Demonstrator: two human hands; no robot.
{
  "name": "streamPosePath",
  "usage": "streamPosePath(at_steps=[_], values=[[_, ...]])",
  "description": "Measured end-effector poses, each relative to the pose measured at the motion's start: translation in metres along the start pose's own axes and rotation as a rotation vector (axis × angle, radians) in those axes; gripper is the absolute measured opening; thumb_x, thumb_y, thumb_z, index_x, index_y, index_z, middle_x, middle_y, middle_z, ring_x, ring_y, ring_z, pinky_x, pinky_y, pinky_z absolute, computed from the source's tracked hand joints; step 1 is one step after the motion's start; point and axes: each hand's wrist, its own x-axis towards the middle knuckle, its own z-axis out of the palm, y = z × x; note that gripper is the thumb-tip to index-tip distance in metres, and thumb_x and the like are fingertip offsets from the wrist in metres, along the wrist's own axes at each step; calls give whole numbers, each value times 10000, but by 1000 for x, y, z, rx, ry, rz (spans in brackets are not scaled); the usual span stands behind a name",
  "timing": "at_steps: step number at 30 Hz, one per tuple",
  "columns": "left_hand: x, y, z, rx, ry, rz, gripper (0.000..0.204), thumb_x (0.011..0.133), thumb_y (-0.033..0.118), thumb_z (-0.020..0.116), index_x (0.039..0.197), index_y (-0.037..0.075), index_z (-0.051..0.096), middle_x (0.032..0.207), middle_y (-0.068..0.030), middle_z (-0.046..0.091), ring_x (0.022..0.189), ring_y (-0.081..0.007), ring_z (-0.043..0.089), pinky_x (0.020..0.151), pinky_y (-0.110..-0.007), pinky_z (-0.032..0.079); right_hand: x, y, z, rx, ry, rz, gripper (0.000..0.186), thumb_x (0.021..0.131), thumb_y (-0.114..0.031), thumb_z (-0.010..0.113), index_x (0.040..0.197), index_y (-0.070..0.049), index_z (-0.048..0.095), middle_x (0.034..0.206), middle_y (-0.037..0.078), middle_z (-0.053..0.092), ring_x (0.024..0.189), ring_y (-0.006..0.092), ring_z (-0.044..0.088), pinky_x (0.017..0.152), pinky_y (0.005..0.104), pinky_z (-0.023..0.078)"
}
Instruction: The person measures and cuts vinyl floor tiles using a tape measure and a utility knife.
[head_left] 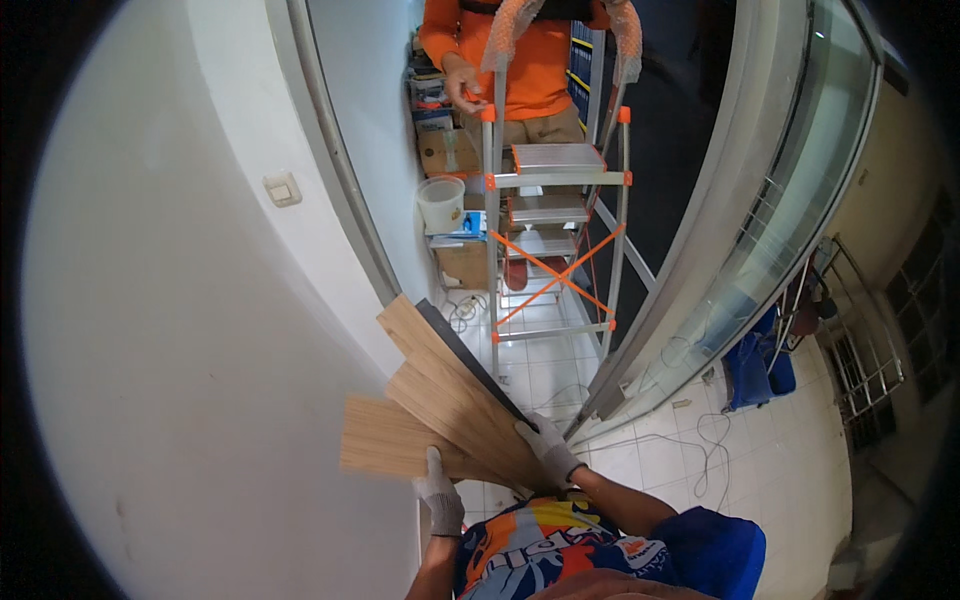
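Observation:
Several wood-look planks (455, 400) are fanned out in front of my body, with a dark grey plank (462, 350) along their right side. My left hand (441, 492), in a light knitted glove, is closed on the lowest plank (385, 438), its thumb lying on the top face. My right hand (548, 450), gloved too, grips the right edge of the stack near its lower end. The fingers beneath the planks are hidden. The far ends of the planks come close to the white wall corner on the left.
Beyond the doorway stands a stepladder (558, 157) with orange fittings. Behind it is a person in an orange top (540, 75), one hand beside its rail. A white bucket (441, 205) and cardboard boxes (447, 152) line the left. Cables (700, 450) and a blue bucket (752, 370) are at right.

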Motion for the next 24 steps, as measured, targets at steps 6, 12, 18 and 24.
streamPosePath(at_steps=[6, 12, 18, 24], values=[[-2, 0, -3, 62, -132, -81, 573, 982, 325, 717, 1385, -35, 527, 1291, -167, 615, 1020, -263, 678, 799, -392, 627, 24, 32, 13, 27, -200, 23, 470, 1025, -435, 602, 1088, 18, 709, 932, 99, 697, 887, 161, 599, 786, 367, 483], [10, 35, 1, 352, -207, 258, 489, 1027, 419, 626, 1106, -59, 692, 1006, -104, 703, 908, -189, 622, 822, -360, 510, 16, 34, 13, 139, -124, 148, 367, 1034, -331, 613, 964, 18, 704, 890, -26, 639, 832, 107, 519, 756, 348, 474], [58, 75, -4, 632, -201, 352, 508, 1036, 402, 608, 837, -60, 680, 610, -157, 536, 567, -215, 461, 585, -436, 413, 23, 62, -22, 168, 18, 91, 447, 1037, -364, 597, 795, 12, 623, 730, -46, 485, 710, 105, 434, 614, 324, 388], [83, 129, 28, 393, -227, 515, 457, 995, 369, 683, 857, -67, 691, 652, -84, 591, 599, -162, 490, 588, -398, 438, -10, 80, -61, 176, 128, 244, 551, 1066, -407, 560, 637, -70, 486, 664, -50, 440, 657, 87, 371, 571, 327, 343]])
